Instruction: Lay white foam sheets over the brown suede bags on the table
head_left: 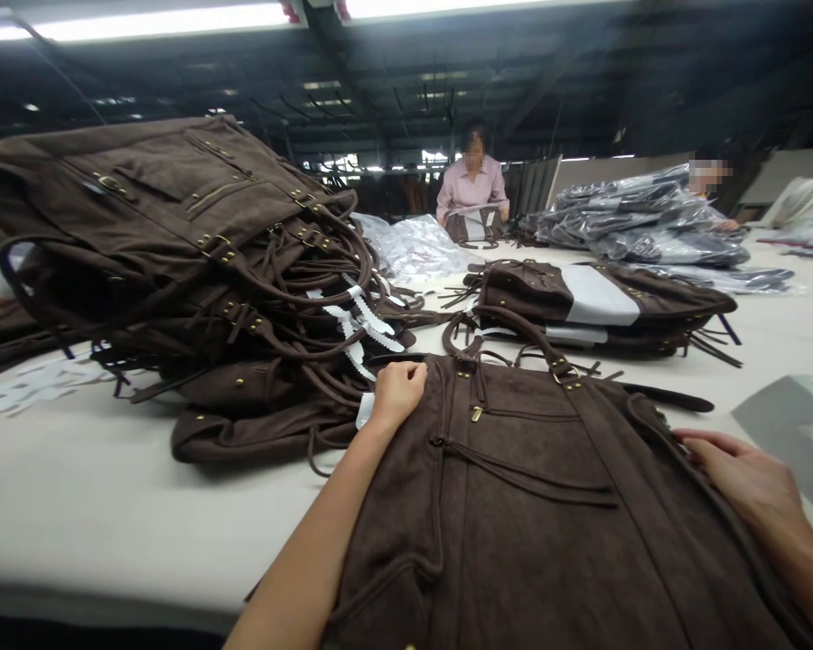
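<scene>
Since the brown suede handbag (508,515) lies flat for handling, the right hand (738,478) rests open on its edge and the left hand (398,393) curls at its top, steadying it (any grip unclear). A stack of matching bags (196,271) sits beyond it.

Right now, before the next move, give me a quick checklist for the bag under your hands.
1. Left hand on the top edge of the brown suede bag: ok, in contact.
2. Right hand on the bag's right side: ok, in contact.
3. Bag lying flat on the white table: ok.
4. Brass zip pull on the front pocket: cannot tell whether the zip is fully closed.
5. Loop handles free of the neighbouring stack: cannot tell, they lie very close.
6. Tall pile of bags beside the left hand: not ok, it leans, with straps spilling toward the hand.
</scene>
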### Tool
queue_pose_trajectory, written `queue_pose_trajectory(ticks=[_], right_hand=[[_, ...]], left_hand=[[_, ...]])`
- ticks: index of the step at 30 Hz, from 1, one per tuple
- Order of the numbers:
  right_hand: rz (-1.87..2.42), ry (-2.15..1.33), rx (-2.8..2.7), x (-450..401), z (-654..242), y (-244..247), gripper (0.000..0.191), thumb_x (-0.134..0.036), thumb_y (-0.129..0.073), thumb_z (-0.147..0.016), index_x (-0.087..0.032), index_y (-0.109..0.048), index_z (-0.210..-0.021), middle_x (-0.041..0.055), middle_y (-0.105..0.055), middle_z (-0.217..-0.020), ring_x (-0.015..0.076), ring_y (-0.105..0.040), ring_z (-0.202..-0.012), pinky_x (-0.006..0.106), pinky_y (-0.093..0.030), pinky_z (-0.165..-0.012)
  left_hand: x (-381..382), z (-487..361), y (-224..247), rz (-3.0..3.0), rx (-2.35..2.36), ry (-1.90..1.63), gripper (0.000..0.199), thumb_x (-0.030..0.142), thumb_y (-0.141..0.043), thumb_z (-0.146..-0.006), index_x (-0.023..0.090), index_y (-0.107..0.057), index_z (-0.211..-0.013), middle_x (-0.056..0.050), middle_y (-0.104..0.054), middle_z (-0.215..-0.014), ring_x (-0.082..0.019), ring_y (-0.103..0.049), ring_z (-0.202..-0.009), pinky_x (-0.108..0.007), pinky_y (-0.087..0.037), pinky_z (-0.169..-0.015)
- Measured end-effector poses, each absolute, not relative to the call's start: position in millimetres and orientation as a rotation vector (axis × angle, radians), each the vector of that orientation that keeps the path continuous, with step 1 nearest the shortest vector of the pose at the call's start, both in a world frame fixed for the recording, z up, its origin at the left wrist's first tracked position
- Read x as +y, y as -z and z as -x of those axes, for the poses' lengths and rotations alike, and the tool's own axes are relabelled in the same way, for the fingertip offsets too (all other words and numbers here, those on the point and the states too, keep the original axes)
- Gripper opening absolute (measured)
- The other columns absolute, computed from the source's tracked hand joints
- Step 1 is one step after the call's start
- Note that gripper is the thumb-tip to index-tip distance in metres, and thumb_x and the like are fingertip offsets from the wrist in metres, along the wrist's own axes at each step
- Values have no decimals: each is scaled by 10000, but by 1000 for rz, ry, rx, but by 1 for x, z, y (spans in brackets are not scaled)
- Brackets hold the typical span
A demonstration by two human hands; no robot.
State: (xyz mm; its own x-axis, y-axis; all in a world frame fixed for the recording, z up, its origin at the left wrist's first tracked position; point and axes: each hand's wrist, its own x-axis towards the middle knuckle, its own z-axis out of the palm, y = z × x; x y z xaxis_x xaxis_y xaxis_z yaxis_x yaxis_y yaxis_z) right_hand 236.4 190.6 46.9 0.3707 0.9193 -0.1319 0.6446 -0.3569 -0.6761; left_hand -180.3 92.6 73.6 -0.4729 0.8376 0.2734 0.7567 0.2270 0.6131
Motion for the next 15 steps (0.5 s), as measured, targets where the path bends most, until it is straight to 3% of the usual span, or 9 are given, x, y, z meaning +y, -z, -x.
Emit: queue_pose_trajectory(ticks=[4, 9, 11, 13, 15], right_hand=[[2044, -678, -1381, 193, -241, -39, 373, -401, -535, -650, -243, -743, -916, 53, -711, -726, 290, -644, -798, 365, -425, -697], [1985, -629, -1396, 200, -243, -34, 377, -396, -546, -630, -210, -750, -887, 71, -714, -732, 298, -642, -773, 366, -431, -677], [1925, -620, -1443, 195, -237, -37, 398, -387, -525, -641, -168, -746, -889, 103, -720, -785, 302, -637, -814, 365, -435, -700], [1855, -615, -1503, 186, -229, -44, 392, -369, -507, -654, -141, -741, -871, 124, -722, -864, 303, -623, -897, 361, -438, -754], [1795, -635, -1534, 180, -225, -51, 342, -354, -507, -683, -171, -742, -851, 72, -726, -912, 253, -621, -939, 308, -444, -795]], left_hand=[[91, 183, -71, -1565, 2383, -1014, 281, 398, -649, -814, 196, -725, -993, -102, -732, -1008, -268, -651, -1011, -325, -457, -860], [105, 199, -57, -1490, 2408, -985, 283, 407, -593, -882, 150, -663, -978, -49, -705, -953, -174, -661, -867, -382, -520, -833], [106, 200, -55, -1507, 2396, -1007, 282, 395, -574, -897, 151, -645, -1020, -46, -696, -1002, -166, -657, -895, -388, -524, -851], [105, 197, -58, -1535, 2390, -1038, 255, 332, -560, -891, 158, -650, -1053, -76, -700, -1060, -191, -653, -970, -389, -508, -890], [103, 195, -65, -1549, 2392, -1057, 282, 285, -520, -845, 161, -681, -1041, -121, -708, -1071, -260, -650, -1020, -385, -498, -900]])
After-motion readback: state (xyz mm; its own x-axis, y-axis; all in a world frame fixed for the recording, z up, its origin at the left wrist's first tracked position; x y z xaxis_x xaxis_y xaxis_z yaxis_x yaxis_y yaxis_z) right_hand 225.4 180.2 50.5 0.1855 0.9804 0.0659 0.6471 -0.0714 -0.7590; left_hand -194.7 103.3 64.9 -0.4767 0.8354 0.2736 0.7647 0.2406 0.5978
